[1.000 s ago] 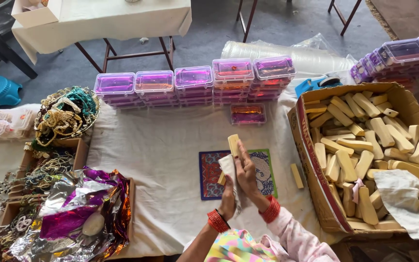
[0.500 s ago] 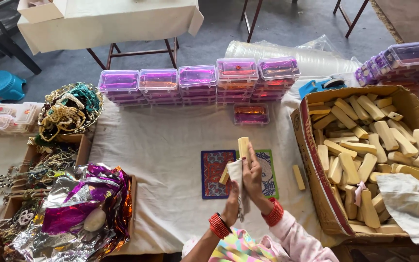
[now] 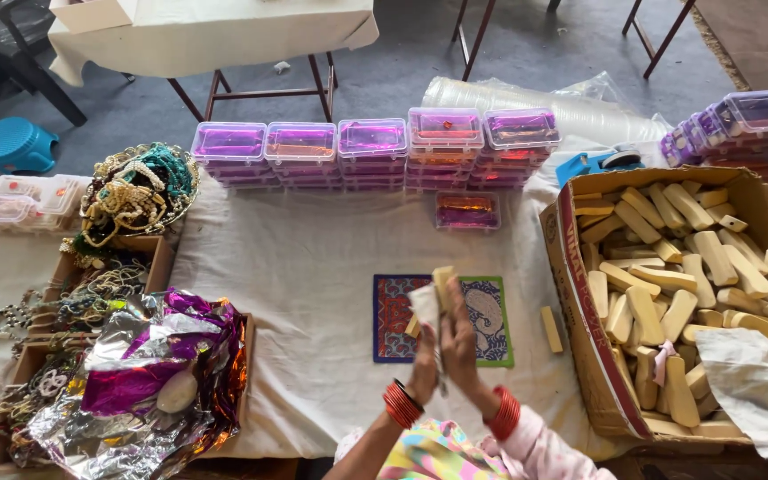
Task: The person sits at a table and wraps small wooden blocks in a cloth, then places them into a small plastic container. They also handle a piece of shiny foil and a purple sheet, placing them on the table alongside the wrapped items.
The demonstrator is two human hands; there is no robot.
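The wooden block (image 3: 443,283), likely light, stiff and smooth, is best gripped along its long sides; the left hand (image 3: 426,360) and right hand (image 3: 460,347) clasp it with a white cloth (image 3: 425,304) above the patterned mat (image 3: 491,316).

Only the forearms and hands show, at the bottom edge of the head view. The left hand (image 3: 426,363) carries a stack of thin red bangles (image 3: 401,404) at the wrist, and the arm above them is bare. The right hand (image 3: 460,348) wears a matching stack of red bangles (image 3: 504,414). Behind these runs a pink sleeve (image 3: 540,449). Between the arms lies a garment printed in yellow, pink and green (image 3: 428,453).
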